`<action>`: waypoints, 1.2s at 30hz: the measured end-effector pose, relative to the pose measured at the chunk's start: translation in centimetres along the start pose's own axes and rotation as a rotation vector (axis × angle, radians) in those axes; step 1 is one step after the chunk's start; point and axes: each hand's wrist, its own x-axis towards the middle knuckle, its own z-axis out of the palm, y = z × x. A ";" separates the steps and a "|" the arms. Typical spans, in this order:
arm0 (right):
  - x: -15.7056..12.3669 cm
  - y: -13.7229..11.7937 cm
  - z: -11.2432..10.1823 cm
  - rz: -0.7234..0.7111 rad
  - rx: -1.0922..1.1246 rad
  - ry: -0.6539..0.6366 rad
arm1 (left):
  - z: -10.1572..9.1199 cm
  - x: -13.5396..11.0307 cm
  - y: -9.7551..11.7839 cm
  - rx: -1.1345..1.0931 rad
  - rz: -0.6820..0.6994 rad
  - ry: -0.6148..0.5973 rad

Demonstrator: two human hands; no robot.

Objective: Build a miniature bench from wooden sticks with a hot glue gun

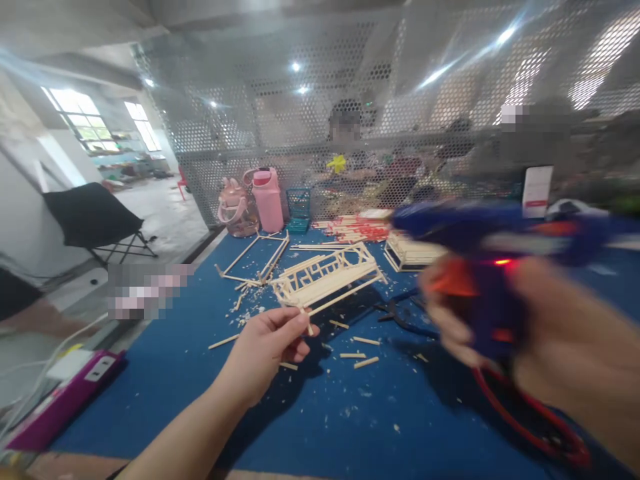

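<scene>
Between thumb and fingers, my left hand pinches one corner of a small model frame built of thin wooden sticks. The model is tilted above the blue table, with a flat stick-covered deck and latticed railings. My right hand, smeared by motion, is wrapped round the handle of a blue glue gun with an orange trigger and a lit red light. Its nozzle points left, above and to the right of the model and apart from it. A red cord hangs from the handle.
Cut sticks and scraps litter the blue table. Dark pliers lie below the nozzle. Behind are another stick frame, a stick model, red-tipped sticks and a pink bottle. A purple power strip sits left.
</scene>
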 end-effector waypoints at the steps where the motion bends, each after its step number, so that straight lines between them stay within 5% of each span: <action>1: 0.2 0.4 0.8 0.037 0.102 -0.045 | 0.0 0.0 0.0 0.031 0.005 0.003; 4: 1.3 2.1 2.4 0.129 0.303 -0.116 | 0.1 -0.2 0.1 0.145 0.037 0.069; 12: 1.6 4.3 2.8 0.094 0.354 -0.109 | 0.0 0.0 -1.2 0.328 0.254 0.354; 22: 0.9 4.1 2.1 0.118 0.276 -0.361 | -0.3 1.1 -1.3 0.189 0.300 0.213; 29: 1.0 4.3 2.0 0.040 0.279 -0.245 | -0.5 1.4 -1.3 0.307 0.240 0.189; 33: 1.4 3.6 1.6 0.003 0.390 -0.061 | -2.0 0.7 -0.7 0.610 0.204 0.214; 36: 1.7 2.9 1.2 -0.027 0.492 0.035 | -3.0 0.9 0.0 0.853 0.291 0.101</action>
